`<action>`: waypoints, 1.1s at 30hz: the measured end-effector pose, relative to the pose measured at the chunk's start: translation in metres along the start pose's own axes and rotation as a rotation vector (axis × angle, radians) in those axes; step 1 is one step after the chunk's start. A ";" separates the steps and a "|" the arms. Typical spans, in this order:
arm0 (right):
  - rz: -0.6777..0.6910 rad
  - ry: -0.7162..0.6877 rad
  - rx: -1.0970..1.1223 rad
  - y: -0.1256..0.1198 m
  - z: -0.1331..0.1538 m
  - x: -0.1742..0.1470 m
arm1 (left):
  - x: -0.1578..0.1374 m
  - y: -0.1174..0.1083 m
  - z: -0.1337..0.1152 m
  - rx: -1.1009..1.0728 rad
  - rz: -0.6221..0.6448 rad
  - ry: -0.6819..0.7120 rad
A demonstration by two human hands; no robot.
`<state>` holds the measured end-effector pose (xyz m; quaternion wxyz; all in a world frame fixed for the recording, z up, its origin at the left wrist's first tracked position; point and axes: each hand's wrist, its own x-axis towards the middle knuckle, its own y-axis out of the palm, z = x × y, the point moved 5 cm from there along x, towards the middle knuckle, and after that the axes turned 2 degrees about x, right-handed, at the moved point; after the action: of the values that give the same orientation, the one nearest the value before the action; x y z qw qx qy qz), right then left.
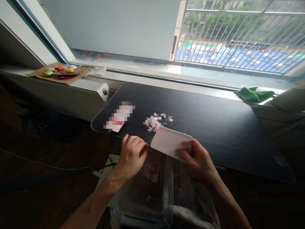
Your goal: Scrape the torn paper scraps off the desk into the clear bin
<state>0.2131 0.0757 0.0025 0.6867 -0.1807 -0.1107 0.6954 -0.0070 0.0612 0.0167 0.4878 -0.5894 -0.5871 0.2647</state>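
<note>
My right hand (200, 157) grips the right end of a flat white plastic scraper (170, 141), which has a small hole near one corner. The scraper tilts over the near edge of the dark table, its far left corner beside a heap of small pink and white scraps (153, 122). Curled fingers on my left hand (133, 152) meet at the table's near edge; whatever they pinch, if anything, is hidden. Below both hands sits a clear plastic bin (170, 194) with several scraps inside.
On the dark table (205, 108), a blurred-out card or packet (120, 117) lies at the left. A green cloth (254, 94) rests on the right sill. At the left, a radiator (90, 87) stands beside brown paper (39, 72) bearing several coloured pieces. A cable (45, 160) crosses the floor.
</note>
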 end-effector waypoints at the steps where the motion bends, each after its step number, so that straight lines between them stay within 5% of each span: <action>1: -0.004 -0.010 -0.001 -0.002 0.001 0.000 | -0.002 -0.002 0.001 -0.005 -0.011 -0.002; 9: -0.334 -0.065 -0.041 -0.068 0.005 -0.001 | -0.008 -0.008 0.002 0.004 -0.072 0.021; 17: -0.198 -0.070 -0.101 -0.058 -0.007 -0.003 | -0.002 -0.004 -0.012 0.027 -0.072 0.099; 22: -0.245 -0.051 -0.165 -0.095 -0.016 0.001 | 0.001 -0.001 -0.024 0.060 -0.038 0.157; 27: -0.246 -0.034 -0.092 -0.121 -0.027 0.038 | 0.015 0.016 -0.048 0.095 0.043 0.277; 33: -0.102 0.061 0.083 -0.104 -0.045 0.063 | 0.034 0.036 -0.064 0.125 0.098 0.338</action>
<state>0.3273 0.1371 -0.0028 0.7313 -0.1671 -0.0700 0.6576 0.0713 0.0826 0.0181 0.6016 -0.6218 -0.4498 0.2215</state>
